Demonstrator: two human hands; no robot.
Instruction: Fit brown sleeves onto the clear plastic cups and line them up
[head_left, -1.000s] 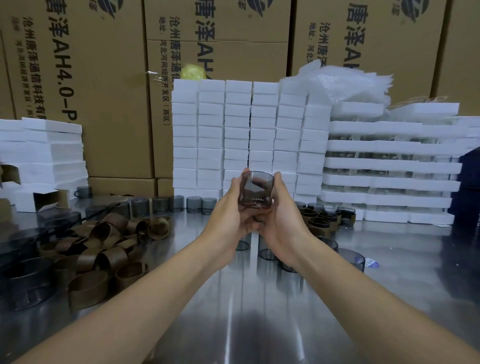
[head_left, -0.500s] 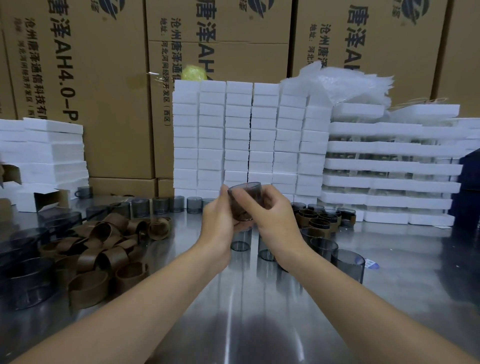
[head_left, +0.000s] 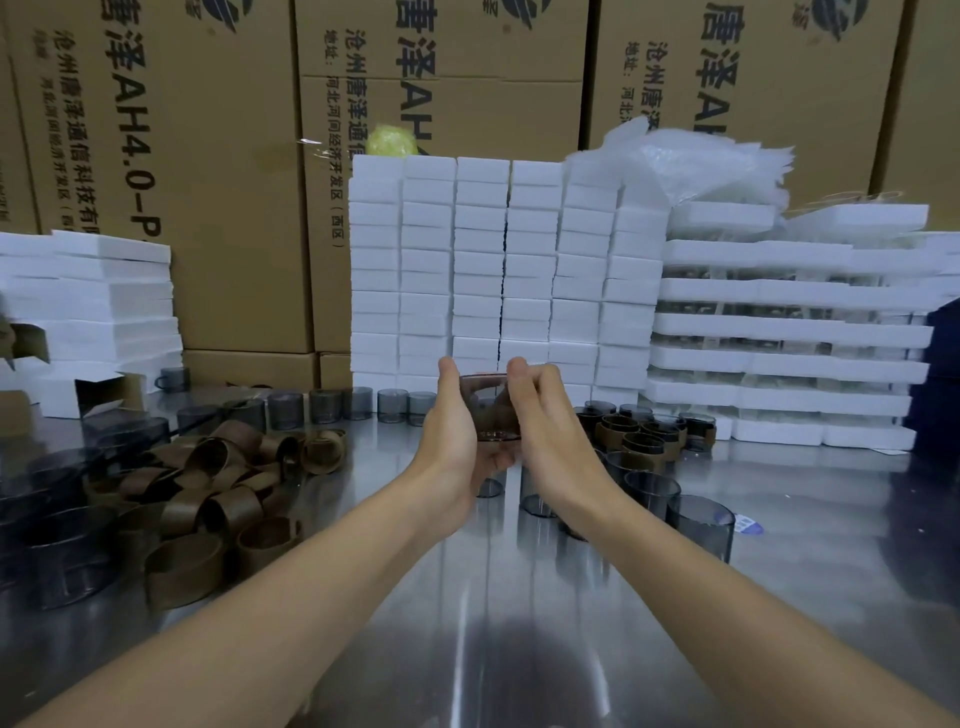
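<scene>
I hold one smoky clear cup (head_left: 488, 410) upright in the air above the steel table (head_left: 519, 649). My left hand (head_left: 452, 431) cups its left side and bottom, and my right hand (head_left: 540, 421) grips its right side. A heap of brown sleeves (head_left: 208, 493) lies at the left. Sleeved cups (head_left: 644, 431) stand in a cluster behind my right hand. Bare cups (head_left: 698, 525) stand to the right of my right wrist, and a row of bare cups (head_left: 358, 402) runs along the back. I cannot tell whether the held cup wears a sleeve.
Stacks of white foam boxes (head_left: 504, 270) and foam trays (head_left: 789, 332) line the back, with large cardboard cartons (head_left: 218, 171) behind them. More dark cups (head_left: 57, 551) crowd the left edge. White foam slabs (head_left: 93, 291) pile at the far left.
The cup was tilted with its mouth toward me, then turned upright between both hands. My hands shifted their grip around it and stayed at about the same height.
</scene>
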